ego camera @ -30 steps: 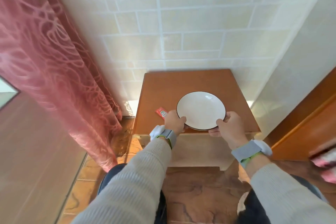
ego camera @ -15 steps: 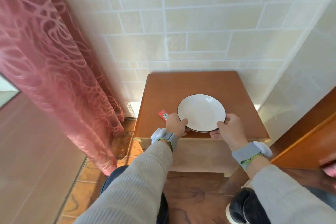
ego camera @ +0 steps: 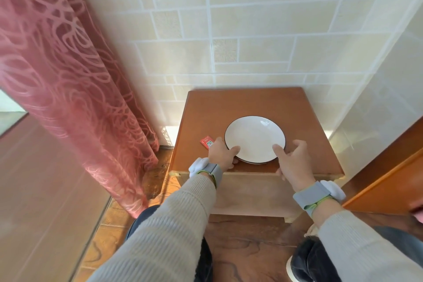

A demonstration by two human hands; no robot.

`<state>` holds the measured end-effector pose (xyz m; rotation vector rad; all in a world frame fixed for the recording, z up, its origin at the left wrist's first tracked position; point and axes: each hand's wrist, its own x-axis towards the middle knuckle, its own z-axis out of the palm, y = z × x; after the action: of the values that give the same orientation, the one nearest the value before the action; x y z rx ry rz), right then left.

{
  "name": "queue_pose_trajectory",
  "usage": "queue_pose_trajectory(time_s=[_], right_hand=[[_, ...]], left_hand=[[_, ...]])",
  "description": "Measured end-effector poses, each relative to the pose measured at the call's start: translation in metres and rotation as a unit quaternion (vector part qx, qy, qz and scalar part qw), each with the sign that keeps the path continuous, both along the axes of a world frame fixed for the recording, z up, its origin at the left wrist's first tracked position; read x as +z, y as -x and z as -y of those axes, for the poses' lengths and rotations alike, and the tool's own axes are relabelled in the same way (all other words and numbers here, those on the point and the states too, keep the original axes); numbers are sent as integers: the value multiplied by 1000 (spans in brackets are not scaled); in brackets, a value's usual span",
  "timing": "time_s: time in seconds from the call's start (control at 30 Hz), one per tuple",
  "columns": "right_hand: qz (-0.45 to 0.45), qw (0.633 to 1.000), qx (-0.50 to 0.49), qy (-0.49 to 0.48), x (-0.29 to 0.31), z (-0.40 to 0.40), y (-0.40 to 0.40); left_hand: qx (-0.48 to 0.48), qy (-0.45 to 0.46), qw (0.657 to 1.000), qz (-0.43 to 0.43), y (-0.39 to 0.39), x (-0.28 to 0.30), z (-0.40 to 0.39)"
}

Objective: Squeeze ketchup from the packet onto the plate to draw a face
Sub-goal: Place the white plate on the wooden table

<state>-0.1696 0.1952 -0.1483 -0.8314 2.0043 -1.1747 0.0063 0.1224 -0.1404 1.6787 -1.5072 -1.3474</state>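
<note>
A white plate (ego camera: 254,137) with a thin dark rim lies on the small brown wooden table (ego camera: 240,103), near its front edge. My left hand (ego camera: 220,155) grips the plate's near-left rim, thumb on top and fingers under it. My right hand (ego camera: 294,165) is at the near-right rim with its fingers spread, one fingertip resting on the rim. A small red ketchup packet (ego camera: 207,143) lies flat on the table just left of the plate, its near end hidden behind my left hand.
A pink patterned curtain (ego camera: 68,75) hangs close on the left of the table. Tiled walls stand behind and to the right. An orange-brown wooden door (ego camera: 389,178) is at the right. My knees and a shoe (ego camera: 306,258) are below the table's front.
The plate has come to rest a little farther onto the table. My right hand has loosened from a full grip to spread fingers. My left hand keeps its hold.
</note>
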Motion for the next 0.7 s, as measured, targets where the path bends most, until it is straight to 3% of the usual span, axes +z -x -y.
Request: queue_pose_trajectory(time_s=[0.13, 0.27, 0.43, 0.57, 0.7], right_hand=[[-42, 999, -2, -28, 23, -19, 2], [-115, 982, 144, -46, 46, -43, -9], [-159, 917, 349, -107, 63, -63, -26], [-279, 851, 418, -152, 72, -65, -39], [-361, 791, 459, -180, 70, -59, -49]], left_hand=[[-32, 35, 996, 77, -25, 18, -13], [-100, 39, 985, 136, -57, 30, -31], [-152, 107, 950, 249, -86, 47, -58], [-180, 168, 891, 381, -98, 56, -73], [-213, 190, 843, 457, -100, 58, -69]])
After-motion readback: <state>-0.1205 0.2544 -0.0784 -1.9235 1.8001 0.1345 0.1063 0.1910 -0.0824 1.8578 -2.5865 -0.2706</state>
